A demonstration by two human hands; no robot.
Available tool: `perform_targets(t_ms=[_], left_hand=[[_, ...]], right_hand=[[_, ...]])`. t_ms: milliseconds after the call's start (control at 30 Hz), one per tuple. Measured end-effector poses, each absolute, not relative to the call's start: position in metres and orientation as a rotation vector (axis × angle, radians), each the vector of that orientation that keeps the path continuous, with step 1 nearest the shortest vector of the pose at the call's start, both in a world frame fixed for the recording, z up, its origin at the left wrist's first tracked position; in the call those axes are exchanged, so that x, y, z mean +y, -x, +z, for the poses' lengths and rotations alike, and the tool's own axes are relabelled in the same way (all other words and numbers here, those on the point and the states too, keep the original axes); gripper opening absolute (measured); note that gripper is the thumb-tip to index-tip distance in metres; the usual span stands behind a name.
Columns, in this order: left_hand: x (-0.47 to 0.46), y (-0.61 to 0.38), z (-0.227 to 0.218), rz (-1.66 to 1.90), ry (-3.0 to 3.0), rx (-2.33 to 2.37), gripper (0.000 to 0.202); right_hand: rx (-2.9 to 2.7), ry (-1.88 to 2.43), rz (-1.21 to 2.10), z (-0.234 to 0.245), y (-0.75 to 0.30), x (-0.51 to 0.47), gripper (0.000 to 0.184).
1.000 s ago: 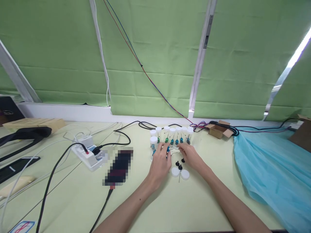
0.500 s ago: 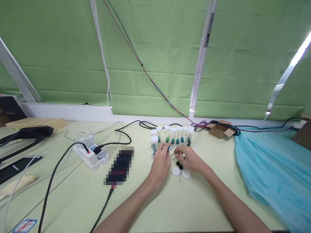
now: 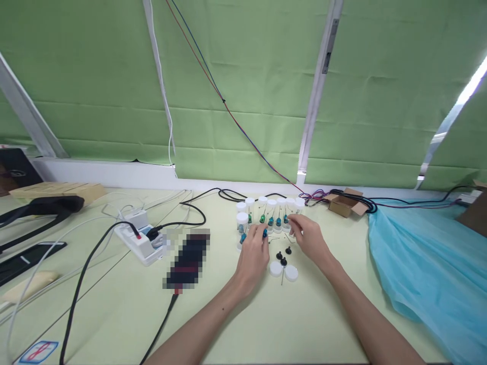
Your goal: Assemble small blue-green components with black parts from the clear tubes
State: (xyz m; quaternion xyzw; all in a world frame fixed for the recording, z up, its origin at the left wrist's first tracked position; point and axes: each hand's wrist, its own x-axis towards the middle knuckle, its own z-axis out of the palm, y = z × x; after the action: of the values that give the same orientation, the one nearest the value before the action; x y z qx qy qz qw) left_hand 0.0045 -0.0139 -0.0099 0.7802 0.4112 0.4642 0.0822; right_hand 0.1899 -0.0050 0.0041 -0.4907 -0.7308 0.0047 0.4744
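Note:
My left hand (image 3: 254,248) is closed around a small blue piece (image 3: 265,233), whose top shows between thumb and fingers. Close beside it, my right hand (image 3: 310,237) has its fingers curled together at the right end of a row of small clear vials; what they grip, if anything, is hidden. White caps (image 3: 271,203) top the vials, which hold green pieces (image 3: 262,218) and blue pieces (image 3: 279,221) with thin wires. Below the hands lie several black pieces (image 3: 283,261), two loose white caps (image 3: 291,273) and a thin metal pin (image 3: 282,277).
A blurred dark device (image 3: 188,261) with a cable lies left of my hands, beyond it a white power strip (image 3: 139,243) with cords. At the back right stands an open cardboard box (image 3: 344,204). Light-blue sheeting (image 3: 414,263) covers the right side of the table (image 3: 327,324).
My right hand has moved up and right, away from the left hand, to the vials' right end. A black piece it covered now shows. My left hand stays nearly in place.

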Motion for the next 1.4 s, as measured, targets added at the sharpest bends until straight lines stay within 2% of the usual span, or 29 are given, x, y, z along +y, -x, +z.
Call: perform_targets(t_ms=[233, 367, 700, 1067, 1400], left_hand=[[-0.025, -0.012, -0.017, 1.301, -2.591, 1.057, 0.026], [-0.039, -0.02, -0.023, 1.203, -2.917, 0.821, 0.03], [-0.051, -0.032, -0.041, 1.242, -3.307, 0.364, 0.029], [-0.049, -0.033, -0.043, 1.175, -3.241, 0.387, 0.029], [-0.047, -0.031, -0.04, 1.234, -3.244, 0.396, 0.027]], right_hand=[[-1.705, 1.222, -0.062, 0.013, -0.205, -0.009, 0.023], [-1.755, 1.263, -0.022, 0.009, -0.205, -0.005, 0.024], [-2.19, 1.305, 0.163, -0.005, -0.174, 0.005, 0.023], [-2.426, 1.4, 0.222, -0.008, -0.14, 0.029, 0.005], [-2.551, 1.511, 0.04, -0.011, -0.136, 0.034, 0.015]])
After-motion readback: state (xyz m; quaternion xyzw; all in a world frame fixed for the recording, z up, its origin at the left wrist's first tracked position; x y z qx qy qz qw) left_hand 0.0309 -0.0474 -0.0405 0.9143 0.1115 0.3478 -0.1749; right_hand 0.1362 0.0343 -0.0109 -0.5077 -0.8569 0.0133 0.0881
